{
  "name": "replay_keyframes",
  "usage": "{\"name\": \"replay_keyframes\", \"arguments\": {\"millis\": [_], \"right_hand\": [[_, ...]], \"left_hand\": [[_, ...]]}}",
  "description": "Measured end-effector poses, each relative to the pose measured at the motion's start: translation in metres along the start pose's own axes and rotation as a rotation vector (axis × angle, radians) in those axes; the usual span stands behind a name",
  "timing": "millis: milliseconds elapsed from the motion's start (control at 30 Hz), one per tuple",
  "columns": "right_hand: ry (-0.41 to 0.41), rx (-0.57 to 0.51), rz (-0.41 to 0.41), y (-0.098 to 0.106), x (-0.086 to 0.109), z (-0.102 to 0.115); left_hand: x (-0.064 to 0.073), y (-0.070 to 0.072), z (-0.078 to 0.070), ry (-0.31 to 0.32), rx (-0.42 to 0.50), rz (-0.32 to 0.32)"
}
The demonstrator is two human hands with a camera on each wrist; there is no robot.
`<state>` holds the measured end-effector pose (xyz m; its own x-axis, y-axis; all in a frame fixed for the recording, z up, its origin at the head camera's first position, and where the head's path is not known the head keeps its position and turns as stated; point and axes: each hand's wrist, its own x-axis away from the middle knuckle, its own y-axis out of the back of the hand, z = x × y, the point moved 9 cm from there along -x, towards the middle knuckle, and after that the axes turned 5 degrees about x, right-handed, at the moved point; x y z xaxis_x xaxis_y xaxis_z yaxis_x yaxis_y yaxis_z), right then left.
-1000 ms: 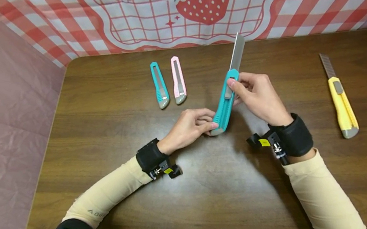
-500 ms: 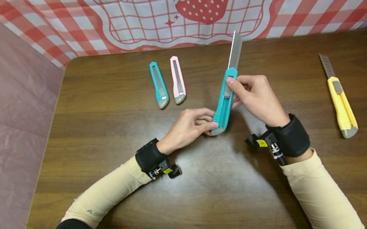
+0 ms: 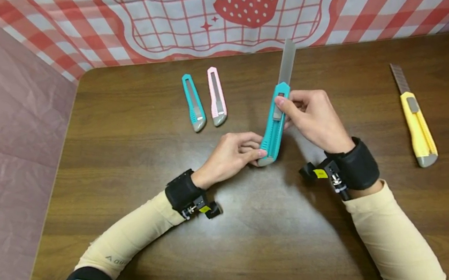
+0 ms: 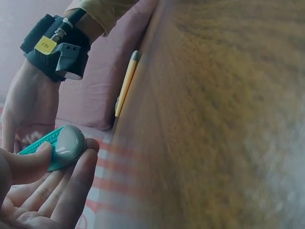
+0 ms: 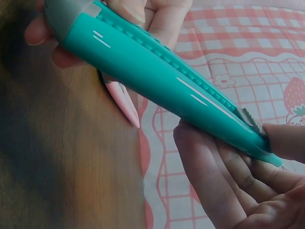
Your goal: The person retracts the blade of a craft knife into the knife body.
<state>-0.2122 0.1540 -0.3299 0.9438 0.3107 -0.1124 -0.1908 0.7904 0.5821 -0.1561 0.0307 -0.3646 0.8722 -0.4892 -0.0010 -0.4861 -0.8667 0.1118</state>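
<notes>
Both hands hold a large teal utility knife (image 3: 273,134) up over the table, its wide blade (image 3: 287,63) extended and pointing away. My left hand (image 3: 228,157) pinches the grey butt end between thumb and fingers, as the left wrist view shows close up at the grey end cap (image 4: 71,143). Near the blade end, my right hand (image 3: 316,119) grips the body, its thumb on the grey slider. In the right wrist view the ridged slider (image 5: 251,119) shows beside that thumb, with the fingers curled under the teal body (image 5: 157,81).
Left of the hands, a small teal utility knife (image 3: 193,103) and a pink one (image 3: 216,97) lie side by side with blades retracted. A yellow utility knife (image 3: 417,127) lies at the right, blade out. A strawberry-print cloth (image 3: 173,15) hangs along the table's (image 3: 121,145) back edge.
The large teal knife has turned slightly, so the flat of its blade faces the head camera more. Both hands keep their hold, the right thumb still on the slider.
</notes>
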Motion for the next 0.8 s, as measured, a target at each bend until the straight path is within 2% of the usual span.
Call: {"name": "replay_keyframes", "arguments": {"millis": [267,500,733,800], "right_hand": [[0.016,-0.021,0.013,-0.004,0.0,0.001],[0.066,-0.058,-0.024,-0.004,-0.001,0.004],[0.037,-0.075,-0.028,-0.004,0.0,0.003],[0.033,-0.084,-0.023,-0.004,0.0,0.005]], "left_hand": [[0.0,0.001,0.001,0.007,-0.007,-0.006],[-0.002,0.005,0.001,0.018,-0.029,-0.021],[-0.009,0.007,0.027,-0.007,0.005,-0.014],[-0.009,0.008,0.029,-0.011,0.01,-0.016]]}}
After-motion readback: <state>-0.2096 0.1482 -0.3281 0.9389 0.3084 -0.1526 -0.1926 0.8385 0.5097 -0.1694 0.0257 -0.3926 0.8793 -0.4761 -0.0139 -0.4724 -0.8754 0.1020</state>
